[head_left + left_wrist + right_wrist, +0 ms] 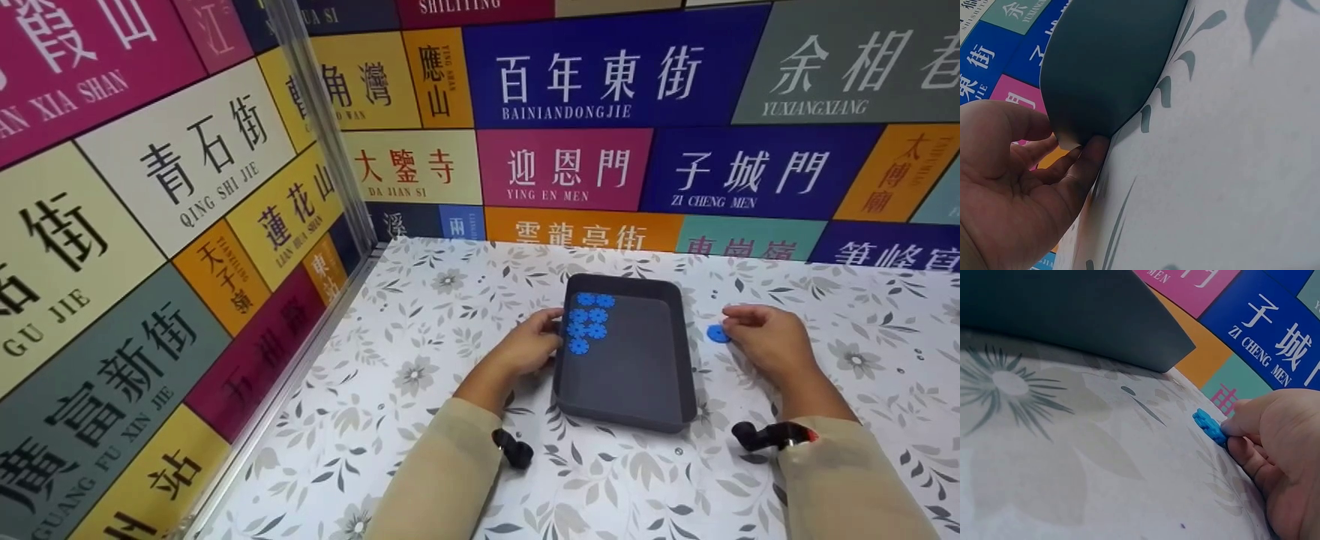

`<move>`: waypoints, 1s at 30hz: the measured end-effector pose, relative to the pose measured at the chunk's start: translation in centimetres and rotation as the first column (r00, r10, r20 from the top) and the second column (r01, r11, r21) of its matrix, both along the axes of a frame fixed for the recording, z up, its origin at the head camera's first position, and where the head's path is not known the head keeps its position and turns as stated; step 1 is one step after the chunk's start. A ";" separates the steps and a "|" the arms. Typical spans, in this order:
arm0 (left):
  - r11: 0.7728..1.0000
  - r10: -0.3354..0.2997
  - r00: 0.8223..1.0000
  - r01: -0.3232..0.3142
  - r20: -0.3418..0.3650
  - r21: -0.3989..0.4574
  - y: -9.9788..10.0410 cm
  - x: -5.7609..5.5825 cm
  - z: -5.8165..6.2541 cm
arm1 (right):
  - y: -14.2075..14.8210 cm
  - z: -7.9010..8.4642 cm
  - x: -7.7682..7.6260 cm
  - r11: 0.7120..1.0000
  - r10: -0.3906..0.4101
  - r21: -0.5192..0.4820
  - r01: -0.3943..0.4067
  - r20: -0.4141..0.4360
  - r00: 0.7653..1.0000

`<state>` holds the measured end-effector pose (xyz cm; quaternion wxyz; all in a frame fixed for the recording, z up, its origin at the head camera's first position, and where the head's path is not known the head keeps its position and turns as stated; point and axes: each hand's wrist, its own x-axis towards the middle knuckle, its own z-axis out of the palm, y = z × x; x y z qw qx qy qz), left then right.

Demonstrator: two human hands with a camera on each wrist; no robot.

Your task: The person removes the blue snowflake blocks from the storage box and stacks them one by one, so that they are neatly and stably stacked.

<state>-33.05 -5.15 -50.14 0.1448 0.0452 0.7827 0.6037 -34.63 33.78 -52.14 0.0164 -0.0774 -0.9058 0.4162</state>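
Note:
A dark grey rectangular tray (626, 386) rests on the table, and several small blue gear-like discs (577, 328) lie flat in its far left part. Its left wall is gripped by my left hand (536, 343); in the left wrist view the fingers (1092, 154) bend about the edge of the tray (1106, 62). To the right of the tray, my right hand (772, 341) pinches one more blue disc (718, 334) between thumb and fingers. In the right wrist view this disc (1209, 427) is tilted close over the tabletop, its notched rim showing.
The table (420, 450) has a white covering with grey leaves and flowers. Panels of coloured street-name signs (570, 169) stand upright along the back and the left side. A clear vertical strip (330, 112) marks their corner.

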 end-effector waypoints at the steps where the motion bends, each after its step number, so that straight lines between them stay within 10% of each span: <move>1: 1.000 0.001 1.000 -0.001 0.004 0.001 0.0 0.0 0.0 | 0.0 0.0 0.0 1.000 -0.006 -0.004 0.006 0.010 1.000; 11: 1.000 0.002 1.000 -0.002 0.013 0.013 0.0 0.0 0.0 | -0.6 0.8 -0.1 0.944 -0.103 -0.311 0.111 0.043 0.994; 20: 1.000 0.002 1.000 -0.003 0.004 0.022 0.0 0.0 0.0 | -2.2 2.7 0.2 0.681 -0.086 -0.729 0.064 0.008 0.996; 30: 1.000 -0.008 0.999 0.009 -0.034 0.019 0.1 0.2 0.1 | -4.5 3.7 0.6 0.603 -0.021 -0.794 -0.079 -0.115 0.993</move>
